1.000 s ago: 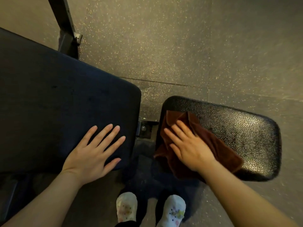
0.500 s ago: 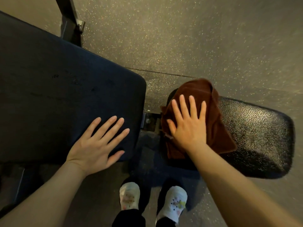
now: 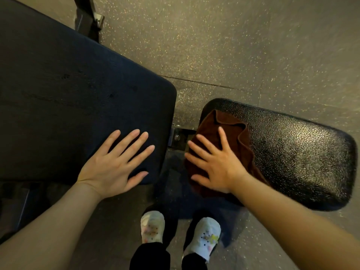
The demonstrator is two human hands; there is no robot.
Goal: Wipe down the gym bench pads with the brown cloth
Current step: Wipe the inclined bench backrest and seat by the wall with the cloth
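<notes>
Right hand (image 3: 218,168), fingers spread flat, presses the brown cloth (image 3: 231,131) onto the small seat pad (image 3: 296,152); left hand (image 3: 113,164), fingers splayed, rests on the large back pad (image 3: 78,98).

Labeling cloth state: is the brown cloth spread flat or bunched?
Bunched. The brown cloth shows folds and a raised ridge beside the right hand, which presses it on the small pad.
</notes>
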